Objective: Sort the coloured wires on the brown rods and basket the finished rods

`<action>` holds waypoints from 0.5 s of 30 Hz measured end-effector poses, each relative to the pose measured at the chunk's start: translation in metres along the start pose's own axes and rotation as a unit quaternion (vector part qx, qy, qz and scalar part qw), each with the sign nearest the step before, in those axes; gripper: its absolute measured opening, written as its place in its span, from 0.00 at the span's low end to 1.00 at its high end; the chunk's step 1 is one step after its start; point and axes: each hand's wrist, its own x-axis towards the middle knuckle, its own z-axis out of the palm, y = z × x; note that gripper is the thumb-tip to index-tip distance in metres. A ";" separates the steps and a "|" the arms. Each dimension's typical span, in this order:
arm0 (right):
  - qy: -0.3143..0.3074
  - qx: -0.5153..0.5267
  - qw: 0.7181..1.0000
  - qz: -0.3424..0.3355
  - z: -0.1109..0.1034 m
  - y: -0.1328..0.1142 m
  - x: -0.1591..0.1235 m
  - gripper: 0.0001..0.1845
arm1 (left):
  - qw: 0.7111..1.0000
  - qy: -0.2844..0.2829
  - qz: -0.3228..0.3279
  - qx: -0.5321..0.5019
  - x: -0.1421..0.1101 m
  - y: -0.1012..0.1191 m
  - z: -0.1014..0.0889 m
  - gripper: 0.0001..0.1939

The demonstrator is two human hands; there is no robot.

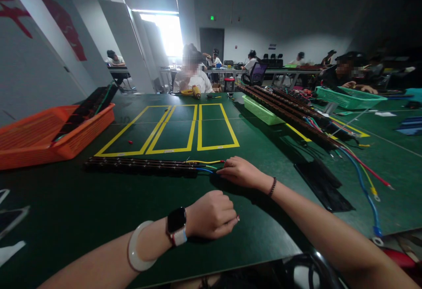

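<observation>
A long dark wire harness bar point(141, 166) lies across the table, with yellow point(206, 162), green point(210, 166) and blue point(205, 170) wires coming out of its right end. My right hand point(242, 172) is at these wire ends, its fingers pinched together where the blue wire reaches the fingertips. The yellow wire's red tip lies against the back of the fingers. Nearer to me, my left hand point(212, 215) is curled closed above the table, apart from the harness. A tiny pale and reddish spot shows at its fingertips; what it is I cannot make out.
An orange basket point(82, 133) holding a dark bar stands at left. Yellow tape rectangles point(194, 128) mark the green table, with a small red piece point(130, 142) inside one. More harness bars point(290, 117) rest over a green basket point(263, 112). A black sleeve-like piece point(325, 185) lies right. People sit beyond.
</observation>
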 end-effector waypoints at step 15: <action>0.090 0.115 0.983 -0.115 -0.016 -0.043 0.008 0.18 | 0.986 0.049 0.097 0.130 -0.002 0.001 0.005 0.11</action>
